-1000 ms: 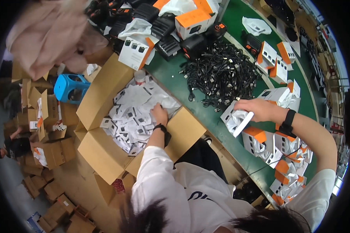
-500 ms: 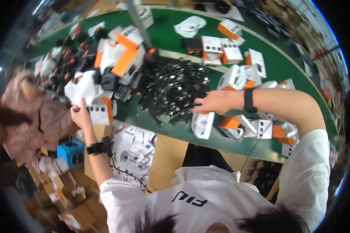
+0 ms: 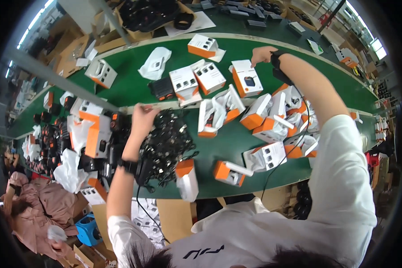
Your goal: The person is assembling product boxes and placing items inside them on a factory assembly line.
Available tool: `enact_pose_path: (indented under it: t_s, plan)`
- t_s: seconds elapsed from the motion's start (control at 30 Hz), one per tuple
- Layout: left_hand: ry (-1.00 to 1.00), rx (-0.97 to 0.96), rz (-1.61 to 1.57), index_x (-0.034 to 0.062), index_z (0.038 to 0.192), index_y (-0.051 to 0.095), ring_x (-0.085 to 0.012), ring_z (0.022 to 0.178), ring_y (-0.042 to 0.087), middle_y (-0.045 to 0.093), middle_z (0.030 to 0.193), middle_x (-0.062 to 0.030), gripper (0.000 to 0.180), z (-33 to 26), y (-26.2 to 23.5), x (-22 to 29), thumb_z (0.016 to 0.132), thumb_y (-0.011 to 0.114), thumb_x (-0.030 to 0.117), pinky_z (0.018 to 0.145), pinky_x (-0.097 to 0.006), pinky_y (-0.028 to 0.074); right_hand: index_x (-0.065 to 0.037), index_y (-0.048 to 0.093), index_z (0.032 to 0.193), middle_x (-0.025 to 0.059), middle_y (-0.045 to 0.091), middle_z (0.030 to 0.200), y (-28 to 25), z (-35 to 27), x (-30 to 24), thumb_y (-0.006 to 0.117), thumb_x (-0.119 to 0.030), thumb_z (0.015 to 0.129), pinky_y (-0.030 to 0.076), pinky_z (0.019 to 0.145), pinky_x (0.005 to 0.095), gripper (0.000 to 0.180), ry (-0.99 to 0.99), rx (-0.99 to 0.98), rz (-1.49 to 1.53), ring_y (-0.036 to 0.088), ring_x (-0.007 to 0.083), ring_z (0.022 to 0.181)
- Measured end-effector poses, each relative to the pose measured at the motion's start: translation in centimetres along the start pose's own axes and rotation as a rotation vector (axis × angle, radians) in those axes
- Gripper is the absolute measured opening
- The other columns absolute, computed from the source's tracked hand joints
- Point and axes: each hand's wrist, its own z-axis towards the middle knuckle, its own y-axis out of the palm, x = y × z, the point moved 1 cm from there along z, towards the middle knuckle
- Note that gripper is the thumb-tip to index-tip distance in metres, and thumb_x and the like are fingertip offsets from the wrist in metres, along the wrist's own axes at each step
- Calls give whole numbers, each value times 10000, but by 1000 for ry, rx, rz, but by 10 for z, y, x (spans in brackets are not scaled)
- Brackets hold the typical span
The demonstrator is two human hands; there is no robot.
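Seen from above through a round fisheye view, a person in a white shirt [image 3: 272, 234] reaches both bare arms across a green work table [image 3: 208, 154]. The left hand [image 3: 144, 117] is over the far left edge of a tangled pile of black cables [image 3: 165, 145], its fingers bent together; whether they grip a cable cannot be told. The right hand [image 3: 263, 54] reaches farther out, fingers bent down at the top edge of a white and orange box [image 3: 245, 82] that stands upright with a picture of a dark device on its front; whether the fingers pinch the box or only hover at it cannot be told. That box is on the far part of the table, right of two similar boxes [image 3: 183, 82] [image 3: 209, 78] and a black case [image 3: 162, 89], with a crumpled white bag [image 3: 155, 63] behind the case. Nearer, to the right, is a cluster of open boxes [image 3: 277, 117] with white wrapping showing. One more box [image 3: 187, 181] lies at the table's near edge, beside the cables. Below that edge, a brown carton [image 3: 174, 219] holds printed leaflets [image 3: 145, 219]. At lower left are a blue stool [image 3: 88, 230] and a co-worker in a dusty-pink top [image 3: 45, 203].
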Motion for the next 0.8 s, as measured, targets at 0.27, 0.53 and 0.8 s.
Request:
enact_pose_path:
  t_s: [0.27, 0.53, 0.8]
  plan:
    - [-266, -87, 633, -93, 1126, 390, -349, 1082, 472, 467, 1155, -252, 978, 148, 180, 30, 470, 764, 528, 885, -396, 397, -1, 579, 1022, 125, 558, 997, 83, 63, 39, 795, -531, 420, 380, 542, 223, 832, 1, -166, 454, 515, 176, 757]
    - [-525, 114, 749, -69, 1199, 306, -360, 1194, 287, 314, 1266, -250, 1086, 158, 190, 17, 471, 697, 635, 903, -567, 274, 167, 229, 1204, 248, 511, 1097, 111, 106, 21, 790, -537, 360, 422, 852, 328, 1234, -61, 69, 525, 538, 322, 998]
    - [-165, 141, 730, -97, 1092, 346, -369, 1073, 434, 453, 1106, -265, 978, 148, 191, -9, 469, 775, 522, 867, -443, 382, 124, 525, 1016, 203, 571, 965, 94, 127, 5, 799, -456, 416, 474, 649, 309, 878, -241, -139, 757, 589, 238, 809]
